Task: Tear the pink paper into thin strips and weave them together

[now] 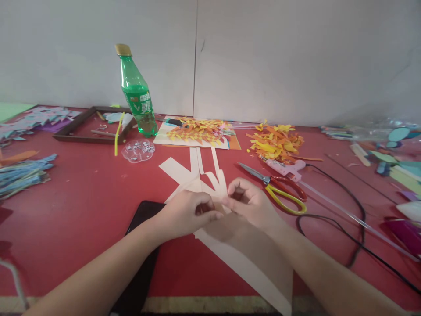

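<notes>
Cream paper point(253, 267) lies across the red table, with several cut strips point(177, 171) fanning out at its far end. My right hand point(251, 202) pinches one of the narrow strips between thumb and finger, and that strip curls upward. Beside it, my left hand point(190, 213) rests over the paper with thumb and fingers curled together; what lies between them is hidden. A pair of scissors point(272, 186) with one red and one yellow handle lies to the right of my right hand. Partly under my left forearm is a black phone-like slab point(141, 263).
A green bottle point(140, 101) stands behind, near a brown frame point(88, 140) and a clear plastic palette point(138, 150). Orange and yellow paper scraps point(276, 142) are piled at the back. A pink glue gun point(286, 166) trails a black cable point(362, 210) on the right. Blue paper strips point(24, 175) lie left.
</notes>
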Demonstrator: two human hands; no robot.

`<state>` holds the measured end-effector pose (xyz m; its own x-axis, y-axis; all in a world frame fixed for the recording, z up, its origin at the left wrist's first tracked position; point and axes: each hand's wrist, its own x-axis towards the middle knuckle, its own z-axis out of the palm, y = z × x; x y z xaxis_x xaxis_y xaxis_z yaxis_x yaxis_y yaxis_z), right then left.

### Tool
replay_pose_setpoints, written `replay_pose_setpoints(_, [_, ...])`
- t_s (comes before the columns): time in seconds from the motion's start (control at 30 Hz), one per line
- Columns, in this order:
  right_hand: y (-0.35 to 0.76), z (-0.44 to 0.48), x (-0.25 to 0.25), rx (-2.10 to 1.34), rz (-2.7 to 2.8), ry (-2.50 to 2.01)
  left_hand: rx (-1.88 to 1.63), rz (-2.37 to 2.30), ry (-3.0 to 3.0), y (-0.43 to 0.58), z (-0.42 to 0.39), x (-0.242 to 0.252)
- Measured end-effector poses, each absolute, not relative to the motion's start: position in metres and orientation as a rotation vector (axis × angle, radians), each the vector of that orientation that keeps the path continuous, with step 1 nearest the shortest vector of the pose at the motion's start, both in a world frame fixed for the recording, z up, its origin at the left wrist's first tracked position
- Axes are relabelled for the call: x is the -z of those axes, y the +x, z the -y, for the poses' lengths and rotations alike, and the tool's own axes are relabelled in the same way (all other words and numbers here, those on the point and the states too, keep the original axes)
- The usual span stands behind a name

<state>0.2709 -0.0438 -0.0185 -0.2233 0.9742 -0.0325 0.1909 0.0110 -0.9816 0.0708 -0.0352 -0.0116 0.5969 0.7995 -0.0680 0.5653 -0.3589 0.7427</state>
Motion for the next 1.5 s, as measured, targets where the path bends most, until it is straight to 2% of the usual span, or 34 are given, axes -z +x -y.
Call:
replay_pose_setpoints(0.23, [0.297,0.033,0.022,-0.535,1.856,-1.681,-0.337,-1.227,2.295,0.07,0.036,0.012])
replay_pose_setpoints(0.47, [0.32,0.02,0.026,-0.043,1.943,-1.937,-0.424,-1.352,2.317,0.068,0.034,0.015])
replay_pose_setpoints(0.6, [0.321,0.019,0.03,0.382,1.988,-1.933,-0.501,-1.432,2.473,0.065,0.031,0.019])
replay_pose_setpoints(0.67, [0.314,0.022,0.03,0.48,1.939,-1.902,-0.524,-1.482,2.512,0.063,0.03,0.022])
replay_pose_setpoints(0.73, [0.304,0.027,0.028,0.394,1.991,-1.757,-0.512,-1.514,2.515,0.062,0.03,0.025])
replay_pose_setpoints(0.9, [0.279,0.038,0.022,-0.232,2.354,-1.212,-0.451,-1.515,2.553,0.063,0.03,0.029])
replay_pose_setpoints(1.03, [0.274,0.04,0.02,-0.534,2.494,-1.001,-0.421,-1.525,2.563,0.064,0.03,0.025])
replay_pose_setpoints(1.23, [0.273,0.042,0.017,-0.699,2.642,-0.913,-0.403,-1.573,2.527,0.064,0.03,0.02])
replay_pose_setpoints(1.5, [0.271,0.041,0.019,-0.733,2.619,-0.803,-0.415,-1.622,2.534,0.065,0.032,0.022])
